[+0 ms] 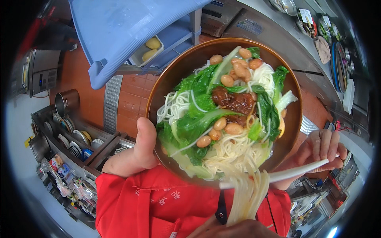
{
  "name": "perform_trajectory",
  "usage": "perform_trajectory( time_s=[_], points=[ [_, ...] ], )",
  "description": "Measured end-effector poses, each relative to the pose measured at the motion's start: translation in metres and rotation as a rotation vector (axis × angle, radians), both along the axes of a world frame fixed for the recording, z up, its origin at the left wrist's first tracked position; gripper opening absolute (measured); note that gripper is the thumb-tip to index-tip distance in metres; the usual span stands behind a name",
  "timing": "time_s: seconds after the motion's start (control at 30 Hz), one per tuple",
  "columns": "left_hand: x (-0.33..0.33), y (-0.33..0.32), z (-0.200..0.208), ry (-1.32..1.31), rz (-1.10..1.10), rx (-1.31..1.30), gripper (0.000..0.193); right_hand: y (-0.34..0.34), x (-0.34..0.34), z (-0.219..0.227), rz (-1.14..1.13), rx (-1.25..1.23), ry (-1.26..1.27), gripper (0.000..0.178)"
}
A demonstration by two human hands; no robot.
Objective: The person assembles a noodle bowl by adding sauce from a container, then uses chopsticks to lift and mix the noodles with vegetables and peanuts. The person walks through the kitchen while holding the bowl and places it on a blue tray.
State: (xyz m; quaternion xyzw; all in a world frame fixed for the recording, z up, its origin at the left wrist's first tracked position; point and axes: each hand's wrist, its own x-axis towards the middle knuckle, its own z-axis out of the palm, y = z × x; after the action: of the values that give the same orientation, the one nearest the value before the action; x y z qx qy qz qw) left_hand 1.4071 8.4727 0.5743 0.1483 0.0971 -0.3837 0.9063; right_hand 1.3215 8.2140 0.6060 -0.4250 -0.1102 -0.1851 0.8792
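A brown bowl (295,119) is raised close in front of me. My left hand (146,143) supports it, thumb up along the left rim and the other fingers hidden behind the bowl. It holds thin white noodles (174,105), green leafy vegetables (206,123), peanuts (234,128) and a dark brown saucy piece (234,101). At the lower right, my right hand (323,146) is closed on the end of white chopsticks (293,171). Their far end lies at the bowl's near edge, and a bundle of noodles (248,194) hangs over it toward the lower edge of the view.
A blue plastic cart (119,31) stands ahead on the left, with yellow items in a white bin (152,49) on its lower shelf. Stacked dishes fill a rack (99,158) at the left. A steel counter (270,14) with containers runs along the right.
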Motion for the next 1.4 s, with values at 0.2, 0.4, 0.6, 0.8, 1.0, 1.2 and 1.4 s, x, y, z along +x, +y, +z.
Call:
perform_trajectory(
  time_s=[0.2,0.4,0.6,0.8,1.0,1.2,1.4],
  points=[
    [-0.009,-0.012,0.013,0.229,0.164,0.143,0.106,-0.012,0.003,-0.002,0.100,-0.057,-0.049,0.018],
    [0.007,-0.008,-0.006,-0.110,0.103,0.066,0.100,-0.018,0.028,0.006,0.065,-0.016,-0.057,0.010],
    [0.027,0.012,-0.016,-0.332,0.000,0.059,0.094,-0.024,0.063,0.021,0.070,0.008,-0.102,0.009],
    [0.044,0.012,-0.016,-0.229,0.047,0.103,0.095,-0.022,0.091,0.027,0.085,0.008,-0.019,0.004],
    [0.119,0.081,-0.027,-0.264,0.058,0.185,0.091,0.037,0.157,-0.002,0.135,-0.066,-0.025,0.012],
    [0.128,0.102,-0.041,-0.209,0.038,0.143,0.088,0.059,0.177,0.002,0.108,-0.062,-0.040,0.012],
    [0.128,0.106,-0.024,-0.177,-0.056,0.176,0.086,0.056,0.173,0.011,0.062,-0.096,-0.007,0.015]
  ],
)
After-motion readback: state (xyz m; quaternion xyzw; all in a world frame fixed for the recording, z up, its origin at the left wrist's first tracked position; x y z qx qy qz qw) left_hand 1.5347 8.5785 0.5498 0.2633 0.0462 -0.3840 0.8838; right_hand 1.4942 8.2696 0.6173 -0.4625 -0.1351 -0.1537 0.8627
